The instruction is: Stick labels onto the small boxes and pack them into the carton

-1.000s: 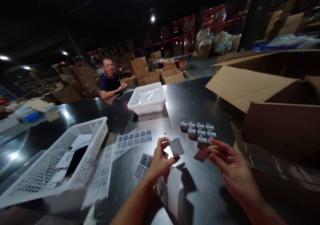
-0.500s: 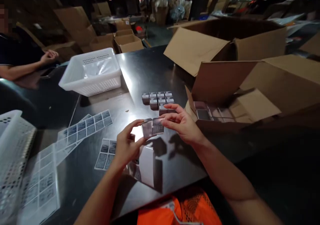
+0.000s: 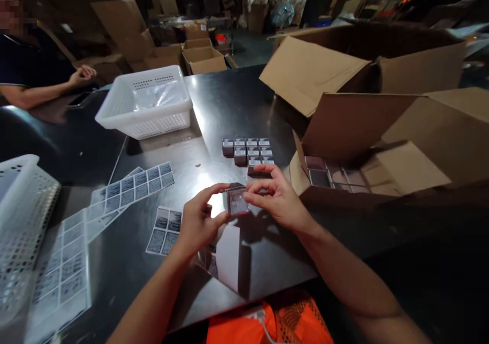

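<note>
**Head view: small box pinched between both hands above the table**

Left hand (image 3: pixel 198 222) and right hand (image 3: pixel 277 196) meet over the dark table (image 3: pixel 229 99). Both are curled, fingertips closed on one small box (image 3: pixel 237 200), held in the air just above the tabletop, near the front edge.

Risks, as judged:
- The grip is at the fingertips only; a slip would likely drop the box onto the glossy table, or off the near edge toward the orange mesh fabric (image 3: pixel 282 321).
- Glare on the table beside the box makes its faces hard to read; a label could go on crooked.
- The right wrist sits close to the row of finished small boxes (image 3: pixel 248 150); a wide sweep could knock them out of line.
- The loose label sheet (image 3: pixel 165 229) lies just left of the left hand and could be dragged by the forearm.

Room:
- Right side is walled by the open carton (image 3: pixel 382 150); its flap stands near the right hand.
- Left holds long label strips (image 3: pixel 132 186) and a white basket (image 3: pixel 23 217).
- Behind, a second white basket (image 3: pixel 147 105); another person's hand (image 3: pixel 82 74) is well apart.
</note>
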`<state>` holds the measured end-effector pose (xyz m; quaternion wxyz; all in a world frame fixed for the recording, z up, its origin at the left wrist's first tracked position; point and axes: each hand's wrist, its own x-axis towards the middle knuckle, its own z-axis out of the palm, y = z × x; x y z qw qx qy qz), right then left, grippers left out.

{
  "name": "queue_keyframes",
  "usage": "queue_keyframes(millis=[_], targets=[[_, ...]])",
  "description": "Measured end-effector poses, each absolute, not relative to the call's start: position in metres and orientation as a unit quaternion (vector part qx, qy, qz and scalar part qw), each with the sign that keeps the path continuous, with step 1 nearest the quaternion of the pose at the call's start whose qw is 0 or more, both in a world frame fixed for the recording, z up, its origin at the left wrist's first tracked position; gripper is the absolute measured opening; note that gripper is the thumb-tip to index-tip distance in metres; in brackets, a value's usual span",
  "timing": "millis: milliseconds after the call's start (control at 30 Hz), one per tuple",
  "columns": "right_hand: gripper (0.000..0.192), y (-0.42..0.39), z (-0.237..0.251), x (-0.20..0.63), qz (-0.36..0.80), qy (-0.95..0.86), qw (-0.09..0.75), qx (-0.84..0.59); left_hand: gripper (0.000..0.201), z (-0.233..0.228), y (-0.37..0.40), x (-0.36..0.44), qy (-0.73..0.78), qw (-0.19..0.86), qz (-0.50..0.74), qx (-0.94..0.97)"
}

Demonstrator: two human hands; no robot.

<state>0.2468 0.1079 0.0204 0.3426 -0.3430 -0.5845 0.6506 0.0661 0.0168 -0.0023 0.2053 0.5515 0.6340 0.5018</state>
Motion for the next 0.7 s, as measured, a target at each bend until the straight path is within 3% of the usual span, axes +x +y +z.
queue_keyframes(millis=[200, 700], targets=[[0.053, 0.1073, 0.0198, 0.2467, 0.655, -0.580, 0.345, -0.341, 0.043, -0.0040, 0.0150, 0.0662, 0.628, 0.195, 0.498, 0.565], [0.063, 0.0981, 0.0218, 0.2420, 0.654, -0.558, 0.365, -0.357, 0.042, -0.0036, 0.0137, 0.0687, 0.637, 0.182, 0.490, 0.566]])
